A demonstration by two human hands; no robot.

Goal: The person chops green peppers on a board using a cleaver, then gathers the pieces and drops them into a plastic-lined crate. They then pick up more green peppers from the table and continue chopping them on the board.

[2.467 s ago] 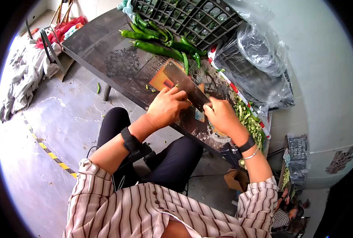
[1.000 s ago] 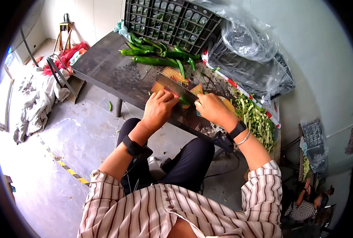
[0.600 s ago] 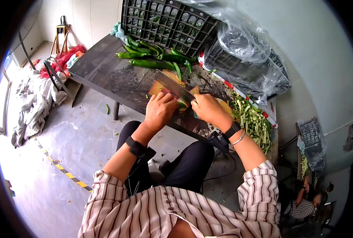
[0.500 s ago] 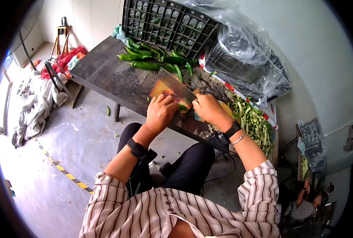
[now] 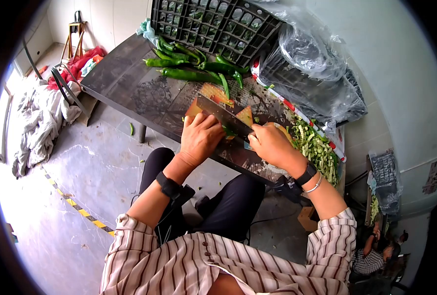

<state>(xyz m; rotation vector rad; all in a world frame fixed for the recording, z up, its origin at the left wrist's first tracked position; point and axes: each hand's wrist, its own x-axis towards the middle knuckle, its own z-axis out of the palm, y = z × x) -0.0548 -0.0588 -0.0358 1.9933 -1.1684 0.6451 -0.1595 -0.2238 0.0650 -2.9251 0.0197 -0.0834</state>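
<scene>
My right hand (image 5: pixel 271 143) is closed round the handle of a cleaver (image 5: pixel 217 112), whose broad blade slants up and left across the worn orange-patched board (image 5: pixel 212 92). Beside the blade, the fingers of my left hand (image 5: pixel 201 135) are curled down on a green pepper (image 5: pixel 229 132), which shows only in part. Beyond the blade lies a pile of whole long green peppers (image 5: pixel 186 73). To the right of my right hand is a heap of chopped green pepper (image 5: pixel 314 150).
A black plastic crate (image 5: pixel 213 27) stands tilted behind the peppers, with clear plastic sheeting (image 5: pixel 307 59) to its right. A red-and-white strip (image 5: pixel 288 104) runs along the dark table (image 5: pixel 115 69). Another person (image 5: pixel 371 255) sits at lower right.
My right hand has shifted right and slightly down with the cleaver, and the blade lies lower across the board. My left hand stays nearly in place. The view has shifted slightly.
</scene>
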